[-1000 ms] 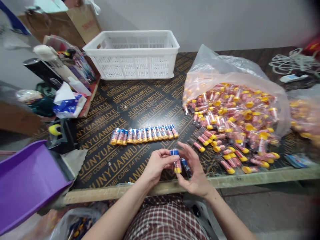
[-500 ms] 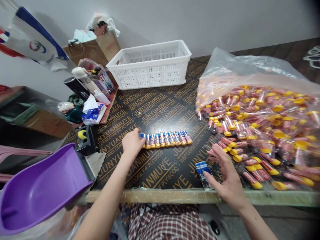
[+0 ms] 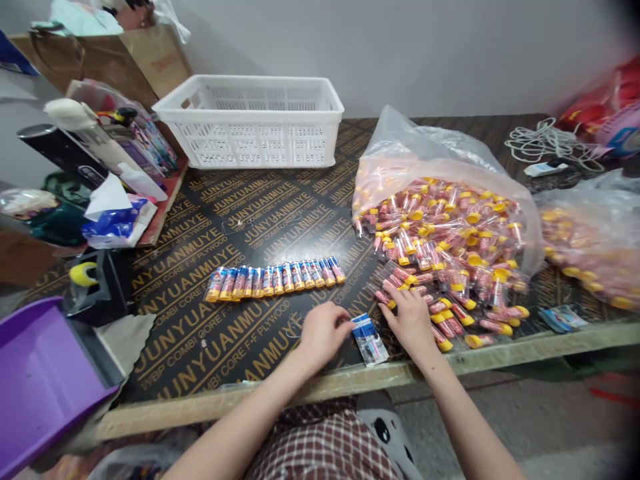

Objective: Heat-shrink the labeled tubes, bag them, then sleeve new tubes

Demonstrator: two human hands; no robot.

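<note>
My left hand (image 3: 325, 333) is beside a small stack of blue printed packets (image 3: 370, 340) near the table's front edge, its thumb and forefinger pinched at the stack's upper left corner; whether a packet is between them is too small to tell. Fingers of my right hand (image 3: 410, 320) rest, slightly spread, on the near edge of a pile of pink tubes with yellow caps (image 3: 470, 233), which spill from a clear plastic bag (image 3: 435, 143). A row of blue-wrapped tubes with yellow ends (image 3: 280, 279) lies side by side on the dark table.
A white plastic basket (image 3: 250, 137) stands at the back. On the left are a purple dustpan (image 3: 45, 380), a black tape dispenser (image 3: 105, 287) and a tissue pack (image 3: 117, 223). A second bag of tubes (image 3: 595, 247) and a white cable (image 3: 550, 143) are at the right.
My left hand has left the row's left end and moved right to the packets. My right hand has moved from the packets onto the tube pile. The view has turned right.
</note>
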